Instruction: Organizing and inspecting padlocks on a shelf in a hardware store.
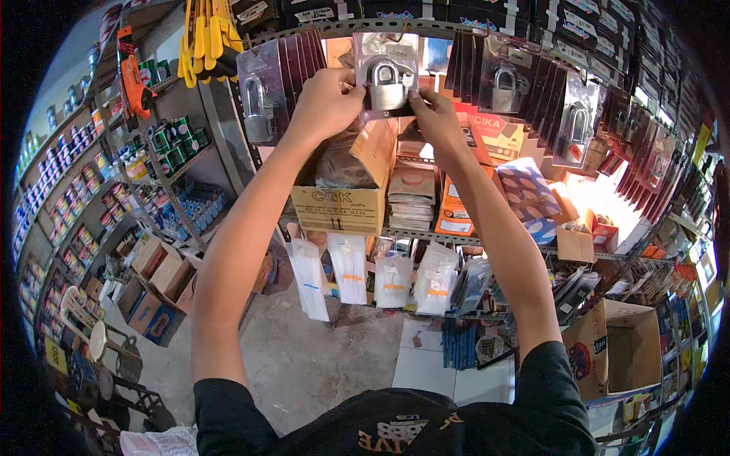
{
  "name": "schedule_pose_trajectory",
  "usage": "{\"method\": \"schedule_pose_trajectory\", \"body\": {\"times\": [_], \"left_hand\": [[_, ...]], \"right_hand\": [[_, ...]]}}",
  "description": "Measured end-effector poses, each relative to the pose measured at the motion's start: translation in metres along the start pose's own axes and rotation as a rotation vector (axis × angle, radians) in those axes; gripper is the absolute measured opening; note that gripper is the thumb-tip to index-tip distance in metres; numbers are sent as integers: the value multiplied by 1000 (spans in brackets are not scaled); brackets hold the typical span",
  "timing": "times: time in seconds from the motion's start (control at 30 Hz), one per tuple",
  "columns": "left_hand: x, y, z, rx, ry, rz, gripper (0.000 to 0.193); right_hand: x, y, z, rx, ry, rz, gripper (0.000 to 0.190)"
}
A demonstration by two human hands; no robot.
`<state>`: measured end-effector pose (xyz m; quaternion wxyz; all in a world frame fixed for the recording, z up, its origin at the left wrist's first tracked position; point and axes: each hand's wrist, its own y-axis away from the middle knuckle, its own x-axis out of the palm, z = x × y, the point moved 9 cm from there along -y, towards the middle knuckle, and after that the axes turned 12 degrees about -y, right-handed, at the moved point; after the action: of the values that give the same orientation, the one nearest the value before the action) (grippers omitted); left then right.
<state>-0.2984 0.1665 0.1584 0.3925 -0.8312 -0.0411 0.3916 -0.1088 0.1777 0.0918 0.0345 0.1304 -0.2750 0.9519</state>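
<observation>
Both arms reach up to a padlock in a clear blister pack (386, 94) that hangs from a hook on the perforated shelf edge (342, 29). My left hand (329, 101) pinches the pack's left edge between thumb and fingers. On the opposite edge, my right hand (436, 117) has its thumb and fingertips against the lower corner. The padlock is silver, with its shackle upright. To the left hangs a row of packs with a long-shackle padlock (256, 108) in front. More padlock packs (505, 85) hang on the right.
Below stands an open cardboard carton (336, 211) beside stacked packets (412, 199). Bags of white cable ties (347, 268) hang under that shelf. Yellow-handled tools (208, 43) hang at upper left. Paint cans (71, 208) fill the left shelves. An open box (630, 347) sits at lower right.
</observation>
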Motion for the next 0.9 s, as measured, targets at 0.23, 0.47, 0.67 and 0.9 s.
{"method": "schedule_pose_trajectory", "body": {"times": [0.23,0.47,0.67,0.9], "left_hand": [[-18,-17,-23,103,-440,-344,28],[-39,-36,-72,318,-260,-469,42],[-35,-49,-89,398,-297,-407,34],[-71,-47,-39,195,-24,-341,35]], "right_hand": [[-15,-68,-33,-167,99,-127,32],[1,-80,-36,-264,138,-133,32],[0,-74,-34,-270,141,-253,30],[18,-75,-29,-449,110,-254,29]]}}
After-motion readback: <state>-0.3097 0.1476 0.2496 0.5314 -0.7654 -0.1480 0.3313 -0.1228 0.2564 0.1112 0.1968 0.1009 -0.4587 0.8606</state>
